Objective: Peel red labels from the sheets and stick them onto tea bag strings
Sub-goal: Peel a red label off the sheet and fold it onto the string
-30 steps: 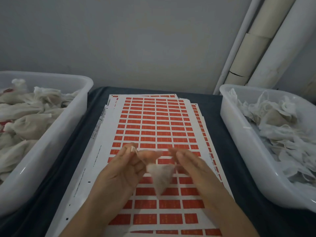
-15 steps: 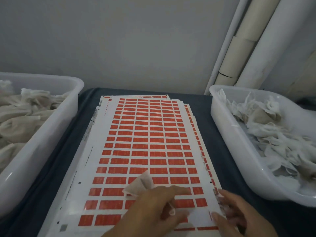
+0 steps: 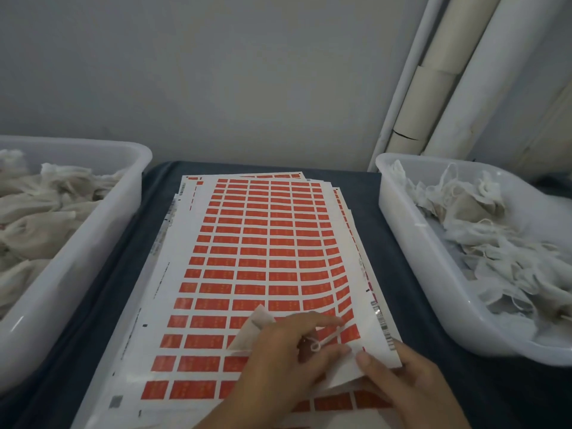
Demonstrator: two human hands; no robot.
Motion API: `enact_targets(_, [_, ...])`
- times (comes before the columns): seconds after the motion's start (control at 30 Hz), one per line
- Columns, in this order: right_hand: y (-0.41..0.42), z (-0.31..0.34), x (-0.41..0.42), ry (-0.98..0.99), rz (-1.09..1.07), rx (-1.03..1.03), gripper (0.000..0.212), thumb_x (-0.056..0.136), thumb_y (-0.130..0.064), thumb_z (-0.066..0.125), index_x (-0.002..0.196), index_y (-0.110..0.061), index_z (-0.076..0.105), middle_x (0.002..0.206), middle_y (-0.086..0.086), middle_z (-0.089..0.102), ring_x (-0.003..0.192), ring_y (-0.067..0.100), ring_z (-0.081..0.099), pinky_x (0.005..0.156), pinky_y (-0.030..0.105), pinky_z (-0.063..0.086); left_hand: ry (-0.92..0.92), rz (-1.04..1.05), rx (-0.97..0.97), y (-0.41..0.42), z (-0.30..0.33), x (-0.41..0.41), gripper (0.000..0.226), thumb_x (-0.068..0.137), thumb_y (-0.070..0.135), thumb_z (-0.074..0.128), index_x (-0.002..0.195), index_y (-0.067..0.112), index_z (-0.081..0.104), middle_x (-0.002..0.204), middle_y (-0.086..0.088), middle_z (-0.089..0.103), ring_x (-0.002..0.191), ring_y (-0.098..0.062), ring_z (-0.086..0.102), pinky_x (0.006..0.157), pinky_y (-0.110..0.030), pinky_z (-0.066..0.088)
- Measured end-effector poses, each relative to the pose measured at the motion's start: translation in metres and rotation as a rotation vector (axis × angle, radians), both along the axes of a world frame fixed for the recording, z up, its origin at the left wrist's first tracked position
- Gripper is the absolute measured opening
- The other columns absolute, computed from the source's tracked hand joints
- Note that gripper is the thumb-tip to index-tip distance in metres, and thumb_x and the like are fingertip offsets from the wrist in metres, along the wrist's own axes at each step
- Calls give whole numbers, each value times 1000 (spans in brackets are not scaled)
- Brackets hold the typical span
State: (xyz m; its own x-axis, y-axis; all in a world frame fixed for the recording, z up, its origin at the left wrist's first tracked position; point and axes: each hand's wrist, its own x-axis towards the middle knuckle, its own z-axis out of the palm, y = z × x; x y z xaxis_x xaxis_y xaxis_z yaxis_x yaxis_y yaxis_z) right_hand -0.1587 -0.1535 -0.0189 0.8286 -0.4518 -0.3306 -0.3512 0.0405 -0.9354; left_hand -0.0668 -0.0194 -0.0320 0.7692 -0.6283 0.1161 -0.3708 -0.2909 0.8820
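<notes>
Head view, the only one. Left hand [image 3: 278, 363] lies over the near part of the top sheet [image 3: 266, 243], fingers curled round a tea bag [image 3: 252, 331]; the bag's paper corner pokes out above the knuckles. Its string [image 3: 326, 339] runs out across the fingers with a small loop at the end, lying over the red labels [image 3: 349, 332] at the sheet's near right. Likely held that way so the string end sits right where a label comes off.

Right hand [image 3: 408, 382] pinches the sheet's near right corner, thumb on top, rest of the fingers underneath; the corner is lifted and bent up off the stack. Judging by that, it's flexing the backing to start a label edge. No label is free yet that I can see.

String end is just beside the right thumb, above the bent corner, touching or nearly touching the sheet; can't tell which.

Sheets are stacked on the dark desk [image 3: 402, 267] between two white tubs: left tub [image 3: 102, 230] and right tub [image 3: 411, 243], both holding tea bags.
</notes>
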Motion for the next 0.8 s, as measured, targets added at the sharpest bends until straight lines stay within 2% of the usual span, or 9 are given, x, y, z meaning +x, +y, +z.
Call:
enact_targets(0.17, [6,-2,4,-85,26,-258,22,58,-40,63,79,-34,60,79,-24,66,77,2,64,58,7,47,-44,2,-36,-2,-2,-1,22,81,38,63,86,53,49,98,37,53,91,12,53,81,-1,41])
enact_targets(0.23, [7,-3,4,-85,39,-380,16,65,-40,64,77,-41,54,80,-31,58,76,-3,60,59,2,44,-66,-6,-29,0,-3,-1,23,81,37,64,81,54,48,92,41,50,90,14,52,79,1,40])
enact_targets(0.33, [5,-2,5,-95,95,-504,25,76,-33,66,80,-48,46,82,-37,49,77,-8,55,59,-1,41,-73,-41,3,2,-3,1,25,81,35,63,77,55,49,80,47,49,90,20,49,76,4,37])
enact_targets(0.4, [2,-2,7,-107,155,-529,27,78,-36,64,87,-50,44,89,-35,50,89,-5,56,68,0,42,-55,-58,-8,4,-2,4,18,78,40,61,74,55,51,77,51,51,94,20,48,77,3,37])
enact_targets(0.47, [-1,-2,7,-118,191,-524,26,77,-38,62,92,-50,44,95,-33,52,98,-2,57,78,5,44,1,-66,-49,6,0,8,7,71,48,55,74,54,55,82,51,52,93,17,51,76,-1,40])
enact_targets(0.53, [-2,-3,7,-125,211,-535,26,76,-39,62,94,-48,45,97,-32,52,101,-1,56,85,9,45,40,-66,-86,7,1,10,9,66,52,52,73,54,58,84,47,56,92,13,54,75,-3,42])
enact_targets(0.7, [-1,2,9,-109,212,-551,26,70,-45,58,90,-49,43,92,-36,48,93,-6,54,73,1,41,47,-69,-117,6,1,10,9,66,54,52,73,55,58,82,45,58,89,11,56,71,-5,43])
enact_targets(0.8, [0,2,8,-119,244,-576,23,71,-46,57,89,-50,44,92,-34,53,92,-7,56,74,0,42,-38,-82,-106,7,0,10,13,67,54,51,79,56,56,82,48,55,89,10,56,74,-4,43])
